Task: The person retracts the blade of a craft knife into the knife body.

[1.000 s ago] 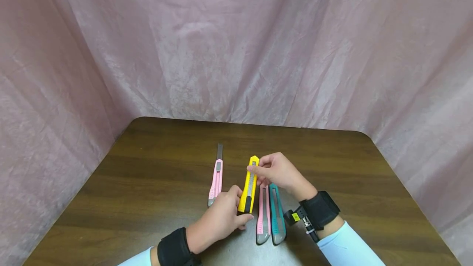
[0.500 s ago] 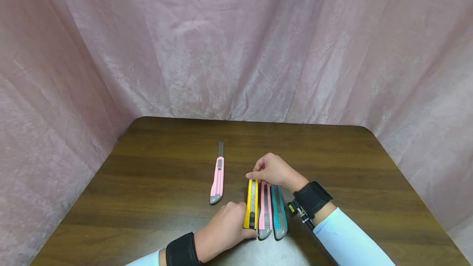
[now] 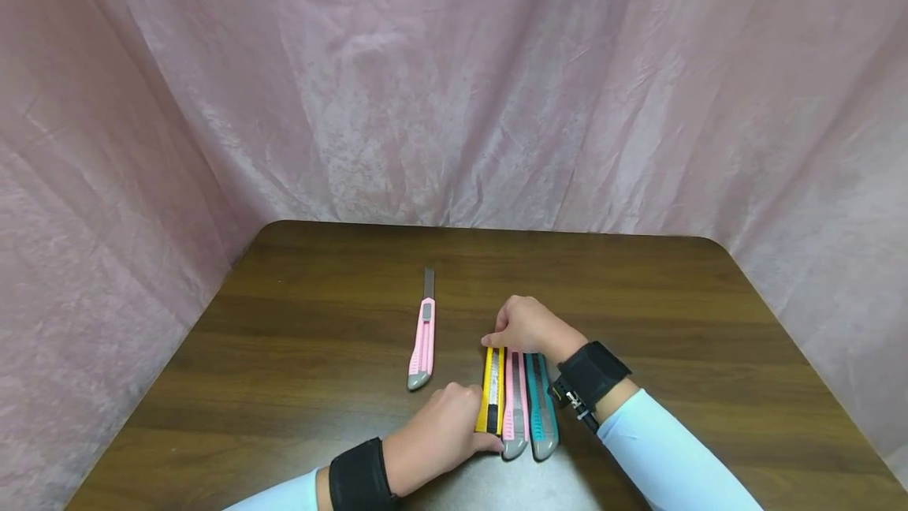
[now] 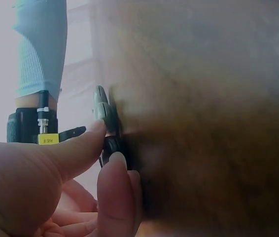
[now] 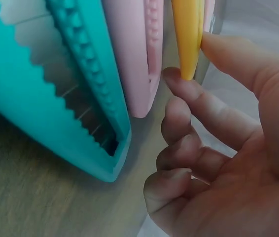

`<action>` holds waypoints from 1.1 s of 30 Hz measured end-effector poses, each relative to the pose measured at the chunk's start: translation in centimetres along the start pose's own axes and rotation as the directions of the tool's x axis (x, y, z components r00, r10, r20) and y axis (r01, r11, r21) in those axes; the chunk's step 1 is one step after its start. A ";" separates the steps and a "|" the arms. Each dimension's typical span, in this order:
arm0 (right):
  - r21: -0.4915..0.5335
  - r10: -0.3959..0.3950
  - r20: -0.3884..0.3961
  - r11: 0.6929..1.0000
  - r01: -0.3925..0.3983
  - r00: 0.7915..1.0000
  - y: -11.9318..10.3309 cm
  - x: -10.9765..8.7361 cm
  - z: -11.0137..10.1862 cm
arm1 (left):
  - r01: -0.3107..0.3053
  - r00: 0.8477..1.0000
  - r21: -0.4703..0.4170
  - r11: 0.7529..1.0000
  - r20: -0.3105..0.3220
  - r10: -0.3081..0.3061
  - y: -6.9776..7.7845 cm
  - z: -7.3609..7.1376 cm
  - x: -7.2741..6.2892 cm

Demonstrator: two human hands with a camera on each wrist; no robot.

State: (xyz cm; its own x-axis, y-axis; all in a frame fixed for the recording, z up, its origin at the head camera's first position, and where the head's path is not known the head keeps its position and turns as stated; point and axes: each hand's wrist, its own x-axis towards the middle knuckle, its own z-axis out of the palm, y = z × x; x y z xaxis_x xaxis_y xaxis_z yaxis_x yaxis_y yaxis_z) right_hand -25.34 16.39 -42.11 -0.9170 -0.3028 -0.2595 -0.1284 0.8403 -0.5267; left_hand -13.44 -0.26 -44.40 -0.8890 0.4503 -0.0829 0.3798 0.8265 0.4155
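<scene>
A yellow box cutter (image 3: 493,389) lies lengthwise on the table, close against the left side of a pink box cutter (image 3: 516,404). My right hand (image 3: 530,327) pinches its far end between thumb and forefinger, as the right wrist view shows on the yellow tip (image 5: 189,42). At the near end, my left hand (image 3: 441,434) has thumb and finger on the dark butt (image 4: 112,144). To the right of the pink one lies a teal box cutter (image 3: 542,408), almost parallel. My right hand covers the far ends of these cutters in the head view.
Farther left, a second pink box cutter (image 3: 422,341) lies apart with its metal blade extended away from me. All of them are on a dark brown wooden table (image 3: 319,322). A pink curtain (image 3: 426,101) hangs beyond its far edge.
Both hands have brought the yellow box cutter, first held tilted, down and rightward against the pink one. The second pink box cutter stays apart on the left.
</scene>
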 end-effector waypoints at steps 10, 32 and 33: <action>-0.022 0.004 -0.023 1.000 -0.004 1.000 0.3 -0.3 -0.2 | 0.000 1.000 -0.010 1.000 0.006 0.000 0.6 -0.4 0.1; -0.085 -0.113 -0.177 0.991 0.099 0.978 2.1 -1.2 -1.7 | 0.289 0.927 -0.130 0.948 -0.208 -0.311 -7.5 -4.9 2.0; -0.086 -0.120 -0.173 0.991 0.106 0.978 2.2 -1.2 -1.7 | 0.311 0.927 -0.124 0.942 -0.178 -0.329 -7.9 -4.9 2.3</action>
State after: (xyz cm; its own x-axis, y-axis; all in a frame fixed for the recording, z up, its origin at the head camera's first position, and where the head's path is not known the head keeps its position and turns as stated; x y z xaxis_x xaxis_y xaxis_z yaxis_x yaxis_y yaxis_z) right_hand -25.14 19.33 -41.58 -0.9465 -0.3188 -0.0507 -0.2569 0.8391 -0.4794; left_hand -19.69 -7.42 -43.47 -0.9949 0.0855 -0.0527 0.0500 0.8771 0.4777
